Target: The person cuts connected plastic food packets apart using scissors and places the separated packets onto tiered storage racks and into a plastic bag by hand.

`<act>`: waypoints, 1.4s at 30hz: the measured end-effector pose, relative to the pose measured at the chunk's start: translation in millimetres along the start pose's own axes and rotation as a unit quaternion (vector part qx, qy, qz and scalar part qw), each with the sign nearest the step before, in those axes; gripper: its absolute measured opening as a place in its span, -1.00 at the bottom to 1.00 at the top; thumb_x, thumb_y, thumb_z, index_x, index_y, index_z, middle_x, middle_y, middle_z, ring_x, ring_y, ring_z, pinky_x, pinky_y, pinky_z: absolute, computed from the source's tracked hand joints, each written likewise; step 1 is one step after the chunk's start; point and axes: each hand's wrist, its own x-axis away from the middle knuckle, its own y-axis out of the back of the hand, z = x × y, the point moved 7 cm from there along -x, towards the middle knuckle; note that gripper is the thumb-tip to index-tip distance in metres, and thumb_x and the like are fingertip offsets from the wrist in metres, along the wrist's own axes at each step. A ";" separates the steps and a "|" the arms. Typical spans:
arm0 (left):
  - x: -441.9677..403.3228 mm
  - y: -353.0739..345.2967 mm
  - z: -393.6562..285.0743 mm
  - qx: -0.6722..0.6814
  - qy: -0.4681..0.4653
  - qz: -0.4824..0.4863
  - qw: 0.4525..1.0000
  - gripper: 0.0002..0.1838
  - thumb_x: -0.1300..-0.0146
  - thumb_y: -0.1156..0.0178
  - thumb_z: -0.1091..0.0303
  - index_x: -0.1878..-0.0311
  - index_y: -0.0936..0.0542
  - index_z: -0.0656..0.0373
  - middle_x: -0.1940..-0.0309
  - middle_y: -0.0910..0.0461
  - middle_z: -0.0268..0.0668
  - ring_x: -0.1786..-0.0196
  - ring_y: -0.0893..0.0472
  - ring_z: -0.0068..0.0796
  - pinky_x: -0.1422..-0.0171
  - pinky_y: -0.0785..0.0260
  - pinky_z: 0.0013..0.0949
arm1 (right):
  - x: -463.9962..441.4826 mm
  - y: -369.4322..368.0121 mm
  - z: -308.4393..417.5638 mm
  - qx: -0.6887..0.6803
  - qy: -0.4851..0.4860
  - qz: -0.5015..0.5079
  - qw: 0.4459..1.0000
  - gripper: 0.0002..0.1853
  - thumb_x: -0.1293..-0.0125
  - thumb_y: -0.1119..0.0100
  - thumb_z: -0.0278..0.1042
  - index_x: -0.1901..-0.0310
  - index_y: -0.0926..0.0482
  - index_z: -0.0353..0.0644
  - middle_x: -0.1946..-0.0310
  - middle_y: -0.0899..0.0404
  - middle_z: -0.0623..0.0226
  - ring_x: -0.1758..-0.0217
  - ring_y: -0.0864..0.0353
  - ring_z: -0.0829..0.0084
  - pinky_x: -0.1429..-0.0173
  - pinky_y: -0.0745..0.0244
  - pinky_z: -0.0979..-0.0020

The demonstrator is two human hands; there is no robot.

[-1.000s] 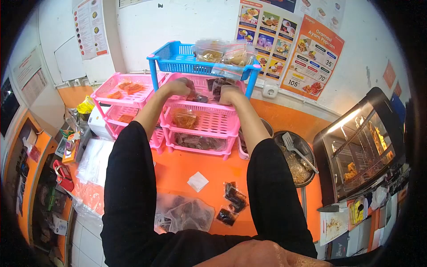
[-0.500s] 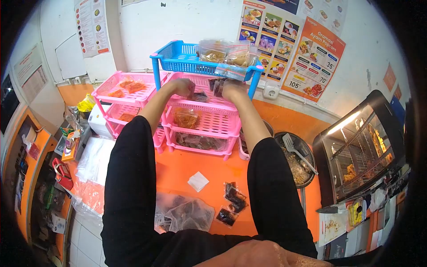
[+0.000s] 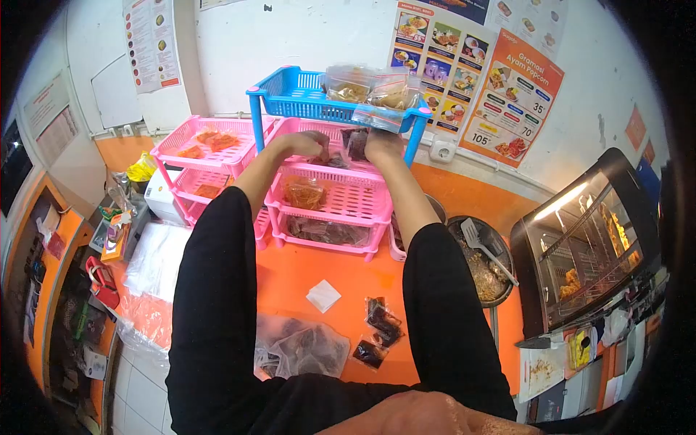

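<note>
In the head view, the left hand [image 3: 310, 146] was in the top pink basket [image 3: 326, 171], just over a small dark packet [image 3: 336, 159]. Its fingers were curled, but I could not tell if they held the packet. The right hand [image 3: 383, 146] was in the same basket, right beside a dark bag [image 3: 355, 143] that stood up. Its fingers were hidden, so I could not tell if they gripped the bag.

On the wall, an orange poster [image 3: 516, 94] said "Gramasi Ayam Popcorn", with the numbers 35, 70 and 105. A poster with food pictures [image 3: 439, 56] was next to it, but most of its words were too small to read.

One blue basket [image 3: 286, 93] sat on top, with three pink baskets under it. The blue one carried at least two clear bags [image 3: 348, 87]. One orange bag [image 3: 303, 193] lay in the middle pink basket.

On the orange counter [image 3: 290, 279] were one white paper square [image 3: 322, 296], one big clear bag [image 3: 312, 349] and at least three dark packets [image 3: 370, 353]. One spatula [image 3: 471, 235] rested in a black pan [image 3: 498, 299].
</note>
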 end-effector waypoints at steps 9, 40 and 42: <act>21.0 0.7 -42.7 0.159 0.002 -0.065 0.985 -0.75 -0.08 -0.32 0.20 0.41 -0.52 0.17 0.48 -0.57 -0.31 0.42 -0.51 -0.59 0.33 -0.34 -0.49 | -14.4 -18.1 -12.0 -0.094 0.006 -0.036 0.995 -0.59 -0.26 0.15 -0.26 -0.07 -0.48 -0.26 -0.14 -0.43 -0.05 -0.24 -0.40 0.08 -0.28 -0.30 0.19; -38.4 -31.0 -38.4 0.288 0.045 -0.027 0.956 -0.55 -0.32 -0.05 0.14 -0.19 -0.40 0.16 -0.07 -0.47 -0.24 -0.04 -0.47 -0.43 -0.12 -0.31 -0.33 | 49.5 9.8 20.1 0.149 0.108 0.081 0.980 -0.51 -0.10 -0.09 -0.47 -0.09 -0.38 -0.51 -0.18 -0.24 -0.34 -0.06 -0.52 -0.09 -0.04 -0.51 0.17; -41.3 -33.0 -28.9 0.321 0.044 -0.018 0.946 -0.61 -0.35 0.01 0.14 -0.16 -0.43 0.12 -0.06 -0.47 -0.27 -0.01 -0.47 -0.41 -0.11 -0.32 -0.31 | 53.0 12.6 21.7 0.153 0.118 0.095 0.977 -0.42 -0.11 -0.07 -0.48 -0.19 -0.25 -0.56 -0.23 -0.15 -0.40 -0.14 -0.45 -0.13 -0.13 -0.45 0.12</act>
